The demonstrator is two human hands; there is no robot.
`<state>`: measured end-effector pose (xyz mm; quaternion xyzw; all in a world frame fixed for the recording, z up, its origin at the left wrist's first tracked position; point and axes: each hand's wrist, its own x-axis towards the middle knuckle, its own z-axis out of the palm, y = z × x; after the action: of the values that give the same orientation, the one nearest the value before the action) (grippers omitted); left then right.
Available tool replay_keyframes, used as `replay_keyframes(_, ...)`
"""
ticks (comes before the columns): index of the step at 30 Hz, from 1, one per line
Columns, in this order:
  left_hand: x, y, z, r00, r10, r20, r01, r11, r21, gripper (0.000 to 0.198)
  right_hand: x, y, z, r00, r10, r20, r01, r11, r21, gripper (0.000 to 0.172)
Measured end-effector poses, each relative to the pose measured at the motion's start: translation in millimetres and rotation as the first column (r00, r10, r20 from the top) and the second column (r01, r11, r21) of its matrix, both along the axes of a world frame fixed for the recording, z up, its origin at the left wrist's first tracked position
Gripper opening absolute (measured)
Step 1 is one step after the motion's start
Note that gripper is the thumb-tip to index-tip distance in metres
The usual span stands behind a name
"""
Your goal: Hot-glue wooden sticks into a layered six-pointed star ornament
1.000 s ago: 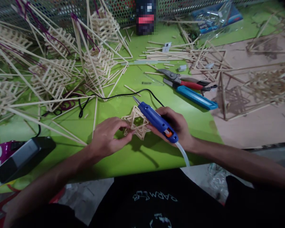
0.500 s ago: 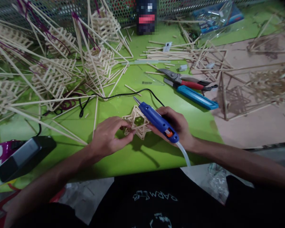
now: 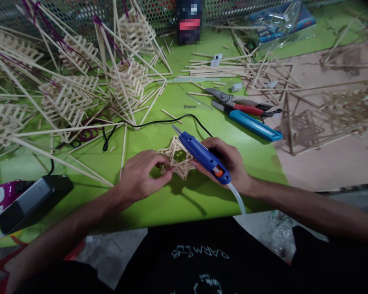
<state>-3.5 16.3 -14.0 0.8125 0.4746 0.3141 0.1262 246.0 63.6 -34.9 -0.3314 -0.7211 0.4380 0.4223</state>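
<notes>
A small star-shaped frame of thin wooden sticks [image 3: 181, 170] is held just over the green table, casting a shadow below it. My left hand [image 3: 142, 173] pinches its left side between thumb and fingers. In my right hand [image 3: 230, 157] lies a blue hot glue gun [image 3: 200, 153], its metal tip pointing up and left above the star. A clear glue stick [image 3: 237, 198] sticks out of the gun's back end. The right thumb or a fingertip touches the star's right side; the other right fingers are partly hidden behind the gun.
Stacked stick structures with purple cord [image 3: 69, 98] crowd the left. Pruning shears [image 3: 233, 100] and a blue box cutter [image 3: 254, 125] lie at the upper right, by loose sticks [image 3: 217, 71]. A black cable [image 3: 153, 121] crosses the table [image 3: 171, 210]. A dark box [image 3: 33, 202] stands left.
</notes>
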Motion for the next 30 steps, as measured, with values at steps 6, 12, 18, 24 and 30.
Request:
replay_keyframes(6, 0.1, -0.5, -0.5, 1.0, 0.008, 0.003, -0.008, 1.0, -0.013, 0.014, -0.2, -0.6, -1.0, 1.0, -0.007, -0.006, 0.007, 1.0, 0.001, 0.037)
replay_keyframes(12, 0.9, -0.4, 0.5, 1.0, 0.017, 0.009, -0.017, 1.0, -0.019, 0.013, 0.4, -0.1, -1.1, 1.0, -0.004, -0.004, 0.004, 1.0, 0.013, 0.035)
replay_keyframes(18, 0.5, 0.2, 0.0, 1.0, 0.005, 0.013, -0.005, 1.0, -0.014, 0.013, 0.8, 0.6, 0.0, 1.0, 0.007, 0.001, -0.007, 1.0, 0.012, 0.037)
replay_keyframes(24, -2.1, 0.4, 2.6, 0.998, 0.064, -0.014, -0.063, 0.997, 0.045, 0.032, 2.7, 0.8, -1.1, 1.0, 0.005, -0.012, -0.005, 1.0, -0.003, 0.042)
replay_keyframes(30, -14.8, 4.6, 1.0, 0.978, 0.039, -0.206, -0.064, 0.991, -0.115, 0.088, 5.2, 0.3, 0.6, 0.999, -0.019, -0.03, 0.017, 0.998, -0.054, 0.043)
